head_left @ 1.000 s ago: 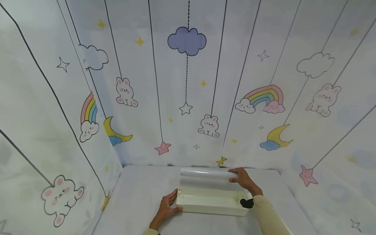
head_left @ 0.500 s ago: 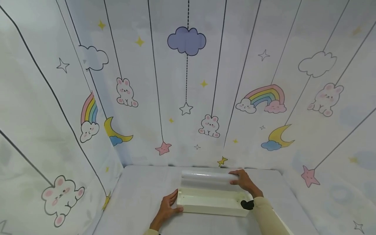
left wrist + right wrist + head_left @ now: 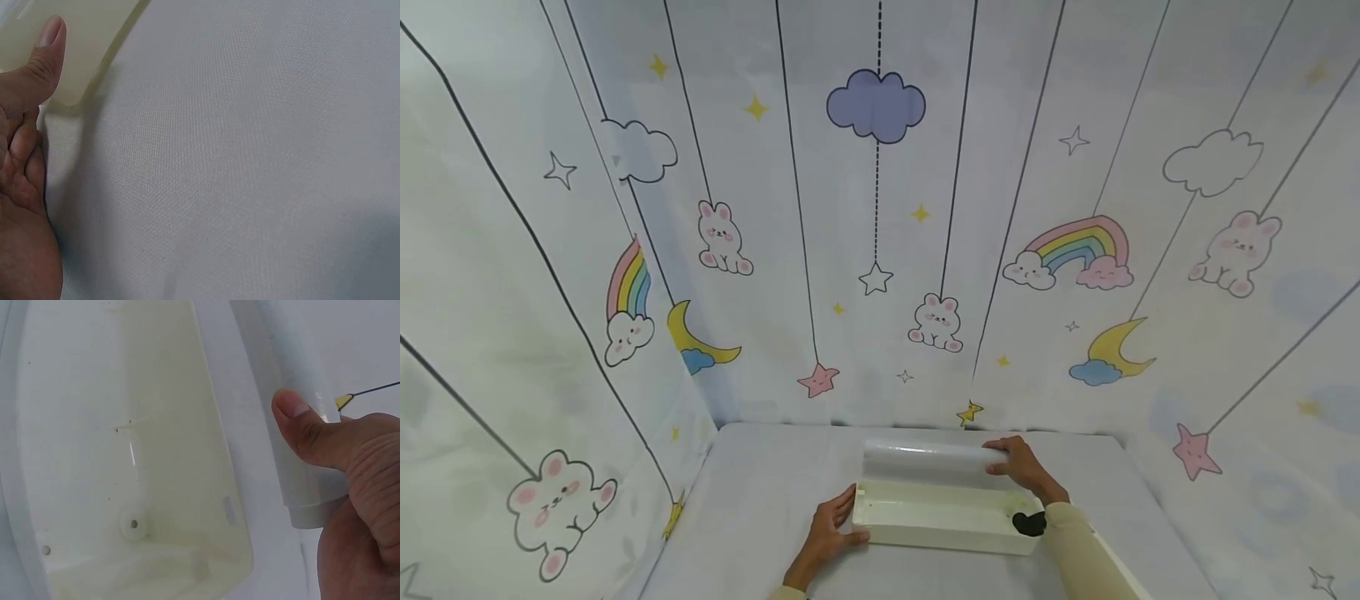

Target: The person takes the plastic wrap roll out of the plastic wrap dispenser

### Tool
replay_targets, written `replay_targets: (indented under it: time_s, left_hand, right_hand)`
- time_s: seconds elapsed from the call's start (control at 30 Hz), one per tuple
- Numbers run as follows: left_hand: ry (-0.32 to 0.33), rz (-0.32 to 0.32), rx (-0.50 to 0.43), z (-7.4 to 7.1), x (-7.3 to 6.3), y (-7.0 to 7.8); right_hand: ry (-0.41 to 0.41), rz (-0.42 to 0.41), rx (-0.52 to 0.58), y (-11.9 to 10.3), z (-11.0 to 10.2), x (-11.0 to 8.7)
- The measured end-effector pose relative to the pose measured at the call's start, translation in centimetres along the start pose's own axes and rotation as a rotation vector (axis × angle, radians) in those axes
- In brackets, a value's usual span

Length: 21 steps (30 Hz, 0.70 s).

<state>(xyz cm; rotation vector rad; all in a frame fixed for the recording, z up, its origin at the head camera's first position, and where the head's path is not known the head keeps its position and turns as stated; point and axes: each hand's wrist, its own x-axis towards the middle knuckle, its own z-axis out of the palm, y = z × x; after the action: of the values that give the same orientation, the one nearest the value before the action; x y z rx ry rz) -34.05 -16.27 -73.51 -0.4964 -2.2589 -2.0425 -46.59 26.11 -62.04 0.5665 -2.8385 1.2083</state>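
A long, shallow cream plastic box point(image 3: 940, 538) lies on the white-covered table, its hollow side up. My left hand point(image 3: 829, 532) holds the box's left end, thumb on the front wall and fingers along the end; in the left wrist view the thumb presses the pale wall point(image 3: 90, 47). Just behind the box is a shiny whitish roll, like plastic wrap point(image 3: 917, 455), lying lengthwise. My right hand point(image 3: 1028, 468) grips the roll's right end. In the right wrist view the thumb lies across the roll point(image 3: 300, 481), and a core point(image 3: 306, 517) sticks out at the end.
Small holes and marks point(image 3: 134, 524) show inside the box. A black object point(image 3: 1028, 523) at the right sleeve covers part of the box's right end. Behind the table point(image 3: 760, 483) stands a white wall point(image 3: 880, 350) printed with bunnies, stars and clouds.
My right hand has brought the roll slightly nearer, toward the box's back edge. The left hand and the box have stayed in place.
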Motion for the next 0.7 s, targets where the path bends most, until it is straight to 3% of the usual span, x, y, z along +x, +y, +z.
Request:
replay_targets:
  time_s: [0.07, 0.27, 0.43, 0.7]
  left_hand:
    - [-0.006, 0.022, 0.030, 0.0, 0.0, 0.0]
    - [0.016, -0.073, -0.044, -0.2, 0.2, -0.1]
    - [0.015, -0.107, -0.066, -0.3, 0.3, -0.3]
    - [0.000, -0.065, -0.068, -0.2, 0.2, -1.1]
  right_hand:
    - [0.004, -0.029, -0.016, 0.1, 0.1, -0.1]
    - [0.000, -0.039, -0.006, 0.3, 0.3, 0.1]
    - [-0.013, -0.018, -0.010, 0.9, 0.4, 0.2]
    - [-0.028, -0.011, 0.029, 1.7, 0.4, 0.0]
